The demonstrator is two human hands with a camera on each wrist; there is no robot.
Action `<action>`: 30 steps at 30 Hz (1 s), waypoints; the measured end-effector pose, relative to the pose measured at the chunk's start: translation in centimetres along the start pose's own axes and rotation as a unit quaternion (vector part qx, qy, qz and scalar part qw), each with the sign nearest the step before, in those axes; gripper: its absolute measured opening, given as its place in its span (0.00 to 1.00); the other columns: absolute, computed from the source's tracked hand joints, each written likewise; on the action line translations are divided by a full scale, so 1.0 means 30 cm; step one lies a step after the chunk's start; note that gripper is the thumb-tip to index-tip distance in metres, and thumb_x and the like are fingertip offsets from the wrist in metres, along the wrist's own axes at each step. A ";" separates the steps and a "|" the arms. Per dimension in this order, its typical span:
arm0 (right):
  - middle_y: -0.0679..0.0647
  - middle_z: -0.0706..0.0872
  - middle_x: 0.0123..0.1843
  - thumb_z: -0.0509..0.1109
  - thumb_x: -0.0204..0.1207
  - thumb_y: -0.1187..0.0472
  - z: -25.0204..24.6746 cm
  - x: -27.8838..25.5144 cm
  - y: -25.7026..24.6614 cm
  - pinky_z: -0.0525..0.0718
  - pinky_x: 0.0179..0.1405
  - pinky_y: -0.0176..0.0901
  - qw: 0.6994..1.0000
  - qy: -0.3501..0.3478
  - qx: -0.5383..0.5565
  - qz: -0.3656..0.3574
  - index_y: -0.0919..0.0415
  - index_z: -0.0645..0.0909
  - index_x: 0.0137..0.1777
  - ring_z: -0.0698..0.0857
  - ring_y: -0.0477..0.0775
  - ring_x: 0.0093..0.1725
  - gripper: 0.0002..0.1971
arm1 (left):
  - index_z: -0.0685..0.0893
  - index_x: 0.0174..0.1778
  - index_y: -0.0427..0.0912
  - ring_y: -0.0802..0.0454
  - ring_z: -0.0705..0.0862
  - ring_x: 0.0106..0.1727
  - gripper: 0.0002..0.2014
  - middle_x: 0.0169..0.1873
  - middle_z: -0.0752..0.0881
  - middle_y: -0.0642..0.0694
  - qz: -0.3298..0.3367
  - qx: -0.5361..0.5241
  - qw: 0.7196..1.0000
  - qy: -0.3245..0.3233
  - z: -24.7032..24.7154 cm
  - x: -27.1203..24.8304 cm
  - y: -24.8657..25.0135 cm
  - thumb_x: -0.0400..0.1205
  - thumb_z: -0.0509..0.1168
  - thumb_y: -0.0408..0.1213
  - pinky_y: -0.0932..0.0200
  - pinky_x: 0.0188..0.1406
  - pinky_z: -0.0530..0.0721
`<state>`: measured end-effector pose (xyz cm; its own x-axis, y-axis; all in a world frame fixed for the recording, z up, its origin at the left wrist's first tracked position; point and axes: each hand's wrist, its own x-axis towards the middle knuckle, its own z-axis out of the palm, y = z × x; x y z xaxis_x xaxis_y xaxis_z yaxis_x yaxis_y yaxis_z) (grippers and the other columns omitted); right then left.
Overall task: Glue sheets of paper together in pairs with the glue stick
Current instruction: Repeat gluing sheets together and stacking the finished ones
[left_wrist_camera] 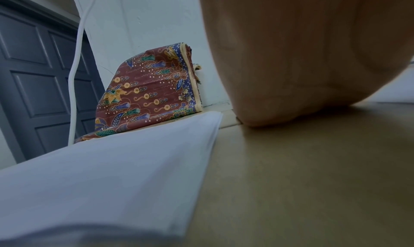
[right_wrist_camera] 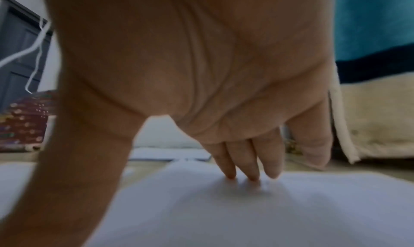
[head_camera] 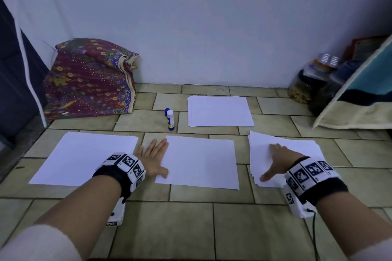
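- The right hand [head_camera: 277,159] lies spread on the right-hand stack of paper [head_camera: 297,148], fingertips [right_wrist_camera: 253,177] pressing the top sheet, nothing gripped
- The left hand [head_camera: 153,159] is flat and relaxed on the tiled floor [head_camera: 191,222], its fingers and thumb touching the left edge of the middle sheet [head_camera: 199,161], holding nothing
- To do this well, I judge: slide only one sheet off the stack while the left hand pins the middle sheet square
- The paper is plain white; another sheet [head_camera: 84,159] lies left, a further stack [head_camera: 219,110] behind
- The glue stick [head_camera: 170,119] stands upright and uncapped, its blue cap [head_camera: 167,111] just behind it
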<state>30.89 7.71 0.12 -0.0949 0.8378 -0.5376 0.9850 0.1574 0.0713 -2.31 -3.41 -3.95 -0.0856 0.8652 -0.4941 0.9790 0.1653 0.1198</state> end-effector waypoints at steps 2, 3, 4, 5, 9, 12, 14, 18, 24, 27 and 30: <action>0.59 0.54 0.83 0.80 0.59 0.38 0.015 0.000 0.004 0.70 0.74 0.53 1.000 0.001 0.013 -0.006 0.67 0.45 0.82 0.65 0.57 0.78 0.63 | 0.33 0.84 0.46 0.55 0.36 0.84 0.68 0.83 0.34 0.52 0.001 -0.003 1.000 -0.001 0.002 -0.003 0.001 0.41 0.37 0.64 0.51 0.80 0.37; 0.59 0.52 0.84 0.80 0.60 0.38 0.016 -0.002 0.004 0.70 0.74 0.52 1.000 0.005 0.014 -0.009 0.67 0.45 0.82 0.67 0.57 0.77 0.63 | 0.33 0.84 0.45 0.54 0.36 0.84 0.68 0.83 0.34 0.50 0.001 -0.005 1.000 0.001 0.001 -0.005 0.002 0.41 0.37 0.65 0.50 0.80 0.36; 0.59 0.52 0.84 0.80 0.62 0.39 0.015 -0.002 0.006 0.71 0.74 0.51 1.000 0.006 0.012 -0.013 0.67 0.45 0.82 0.68 0.57 0.77 0.61 | 0.34 0.84 0.43 0.52 0.36 0.84 0.69 0.83 0.35 0.47 0.000 -0.007 1.000 0.005 0.002 -0.005 0.000 0.40 0.37 0.65 0.48 0.80 0.35; 0.59 0.54 0.84 0.79 0.63 0.39 0.014 -0.001 0.007 0.71 0.73 0.50 1.000 0.009 0.008 -0.019 0.66 0.46 0.82 0.69 0.57 0.77 0.59 | 0.35 0.83 0.41 0.51 0.36 0.84 0.69 0.83 0.35 0.45 0.000 -0.009 1.000 0.008 0.001 -0.006 -0.001 0.40 0.37 0.65 0.47 0.80 0.34; 0.55 0.69 0.78 0.73 0.72 0.43 -0.008 -0.004 0.017 0.71 0.71 0.44 0.999 0.020 -0.004 -0.030 0.61 0.58 0.80 0.72 0.54 0.74 0.43 | 0.34 0.84 0.45 0.54 0.37 0.84 0.68 0.83 0.35 0.49 -0.009 0.006 1.000 0.010 0.006 -0.005 0.001 0.41 0.36 0.65 0.51 0.80 0.36; 0.53 0.84 0.58 0.65 0.79 0.54 -0.043 -0.017 0.031 0.72 0.49 0.37 0.997 0.067 0.039 -0.027 0.55 0.75 0.63 0.80 0.53 0.56 0.14 | 0.33 0.83 0.49 0.56 0.36 0.84 0.67 0.83 0.34 0.55 -0.006 -0.004 1.000 0.001 0.008 -0.001 0.001 0.41 0.38 0.64 0.51 0.80 0.36; 0.56 0.84 0.54 0.58 0.80 0.63 -0.068 -0.041 0.037 0.69 0.35 0.36 0.992 0.100 0.075 -0.010 0.58 0.75 0.60 0.77 0.54 0.47 0.10 | 0.33 0.83 0.48 0.55 0.35 0.84 0.68 0.83 0.33 0.55 0.001 -0.018 1.000 -0.009 0.002 0.000 -0.002 0.41 0.40 0.65 0.48 0.80 0.36; 0.63 0.80 0.64 0.62 0.80 0.64 -0.120 -0.116 -0.036 0.71 0.44 0.40 0.983 0.131 0.127 -0.028 0.66 0.68 0.70 0.79 0.60 0.56 0.19 | 0.36 0.84 0.47 0.51 0.35 0.84 0.74 0.84 0.36 0.52 0.006 -0.018 1.000 0.007 -0.004 -0.010 0.010 0.37 0.45 0.74 0.43 0.81 0.38; 0.63 0.75 0.71 0.60 0.83 0.51 -0.099 -0.185 -0.365 0.72 0.65 0.50 0.972 0.100 0.148 -0.154 0.65 0.62 0.75 0.74 0.64 0.70 0.26 | 0.37 0.84 0.45 0.47 0.36 0.84 0.85 0.84 0.37 0.51 0.010 0.003 1.000 0.001 0.001 0.010 0.016 0.30 0.45 0.89 0.36 0.80 0.44; 0.63 0.76 0.70 0.59 0.83 0.49 -0.064 -0.165 -0.496 0.66 0.75 0.60 0.971 0.071 0.150 -0.171 0.65 0.60 0.76 0.75 0.65 0.70 0.27 | 0.33 0.83 0.43 0.46 0.30 0.83 0.70 0.83 0.32 0.50 0.013 -0.011 1.000 -0.014 0.004 0.003 0.008 0.55 0.62 0.77 0.33 0.80 0.38; 0.63 0.76 0.71 0.60 0.83 0.48 -0.044 -0.143 -0.580 0.64 0.76 0.60 0.974 0.071 0.142 -0.159 0.66 0.60 0.76 0.75 0.64 0.70 0.28 | 0.32 0.83 0.44 0.47 0.28 0.82 0.70 0.82 0.31 0.51 0.009 -0.008 1.000 -0.028 0.010 0.003 -0.003 0.55 0.61 0.75 0.33 0.79 0.36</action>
<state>13.96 2.08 2.30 -0.4017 0.8367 -0.3722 0.9006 0.2872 -0.3263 -2.35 -3.50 -4.27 -0.0566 0.8406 -0.5387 0.9773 0.1569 0.1422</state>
